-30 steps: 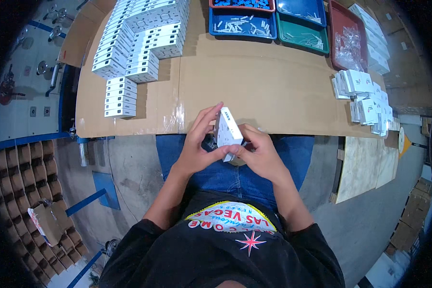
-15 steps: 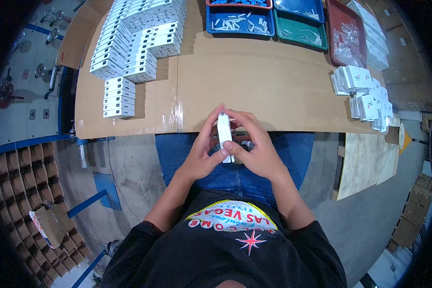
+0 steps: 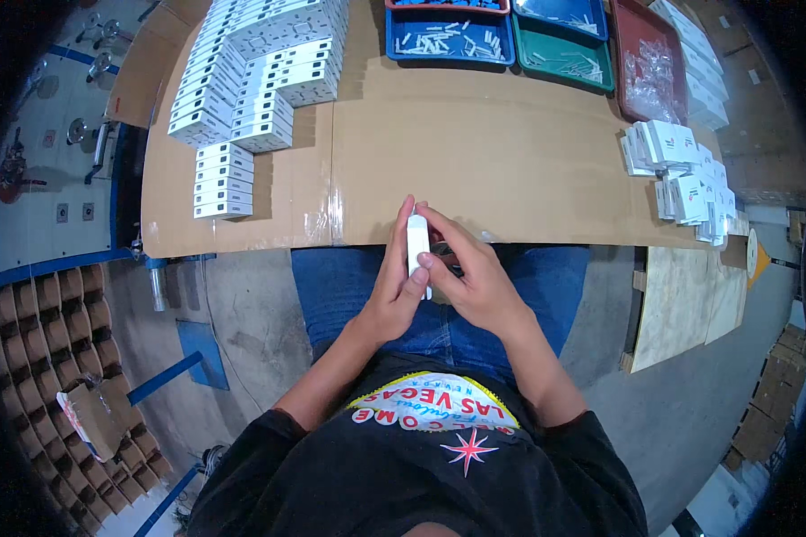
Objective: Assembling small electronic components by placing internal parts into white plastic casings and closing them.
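A small white box (image 3: 417, 246) stands on its narrow edge between both of my hands, just over the near edge of the cardboard-covered table (image 3: 475, 152). My left hand (image 3: 391, 291) presses its left side with the fingers stretched upward. My right hand (image 3: 470, 273) wraps the right side, thumb on the box's lower end. Below the hands are my blue jeans.
Stacked rows of white boxes (image 3: 251, 80) fill the table's far left. Blue (image 3: 450, 40), green (image 3: 560, 58) and red (image 3: 649, 67) trays with small parts sit at the back. Flat white box blanks (image 3: 681, 174) lie at the right. Brown cardboard dividers (image 3: 54, 358) stand on the floor at left.
The white box was tilted with its broad face showing; now it is turned edge-on and upright, closed between both palms, and the hands have come closer together.
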Demonstrator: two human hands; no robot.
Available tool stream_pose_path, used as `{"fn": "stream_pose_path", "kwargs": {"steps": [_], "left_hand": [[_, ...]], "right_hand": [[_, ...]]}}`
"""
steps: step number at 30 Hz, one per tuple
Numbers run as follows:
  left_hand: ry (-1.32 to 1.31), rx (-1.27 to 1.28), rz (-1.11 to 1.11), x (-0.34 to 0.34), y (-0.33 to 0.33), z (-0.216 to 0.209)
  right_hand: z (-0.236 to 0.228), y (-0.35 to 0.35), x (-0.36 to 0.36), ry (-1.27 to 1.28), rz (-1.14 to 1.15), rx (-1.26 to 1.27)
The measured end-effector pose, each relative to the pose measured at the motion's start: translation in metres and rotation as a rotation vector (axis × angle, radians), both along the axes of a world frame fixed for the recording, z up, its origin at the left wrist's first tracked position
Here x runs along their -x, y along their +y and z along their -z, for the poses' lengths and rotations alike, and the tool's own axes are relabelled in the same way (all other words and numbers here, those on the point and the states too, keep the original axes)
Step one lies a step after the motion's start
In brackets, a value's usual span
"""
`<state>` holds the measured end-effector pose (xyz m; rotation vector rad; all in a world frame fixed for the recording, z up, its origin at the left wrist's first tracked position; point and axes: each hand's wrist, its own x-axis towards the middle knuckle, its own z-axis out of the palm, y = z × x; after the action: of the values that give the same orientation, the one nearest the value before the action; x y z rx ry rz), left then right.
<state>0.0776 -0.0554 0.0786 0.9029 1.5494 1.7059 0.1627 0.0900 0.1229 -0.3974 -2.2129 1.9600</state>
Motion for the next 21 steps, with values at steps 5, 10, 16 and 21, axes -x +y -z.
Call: {"fn": "stream_pose_path", "kwargs": {"steps": [5, 10, 16, 21], "left_hand": [[0.028, -0.014, -0.080, -0.003, 0.002, 0.002], [-0.057, -0.007, -0.054, -0.003, 0.000, 0.006], [-0.534, -0.035, -0.125, -0.006, 0.007, -0.003], [-0.679, 0.040, -0.054, -0.002, 0.009, -0.005]], "right_hand": [[0.010, 0.001, -0.002, 0.039, -0.068, -0.183], [0.012, 0.005, -0.004, -0.014, -0.098, -0.242], [-0.014, 0.010, -0.005, -0.205, -0.185, -0.410], [-0.005, 0.009, -0.009, -0.142, -0.118, -0.614]]}}
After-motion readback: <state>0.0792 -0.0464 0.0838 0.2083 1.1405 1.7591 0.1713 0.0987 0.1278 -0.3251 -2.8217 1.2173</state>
